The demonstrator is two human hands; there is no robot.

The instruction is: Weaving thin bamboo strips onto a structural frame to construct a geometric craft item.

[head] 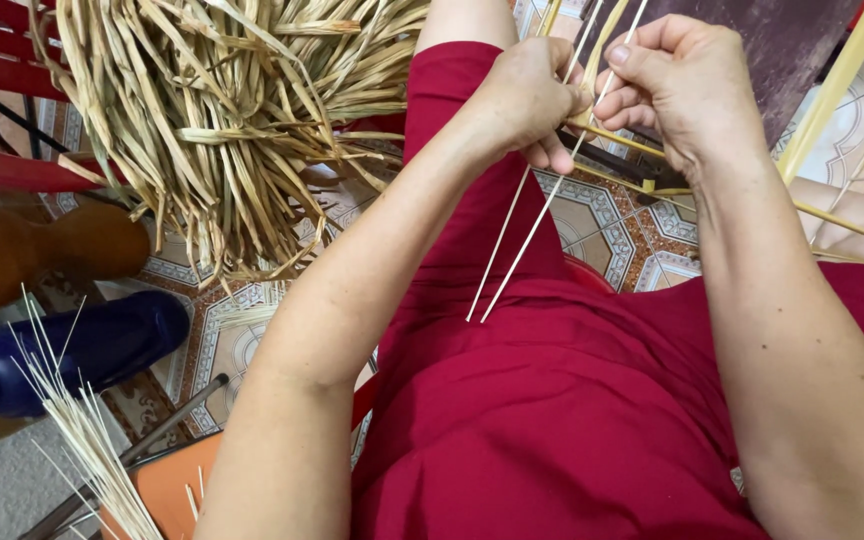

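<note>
Here, left hand (527, 100) and right hand (677, 85) meet above the lap, fingers pinched on two thin pale splints (527, 225). Splints' long axis slants down-left from the fingers; free ends over red cloth (572, 400).

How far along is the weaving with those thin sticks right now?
Little finished work shows. Both hands, left hand and right hand, pinch two thin pale sticks whose free ends hang over the red-clothed lap. Much stock looks unused: a big heap of dried leaf strips and a bundle of thin sticks lower left.
</note>
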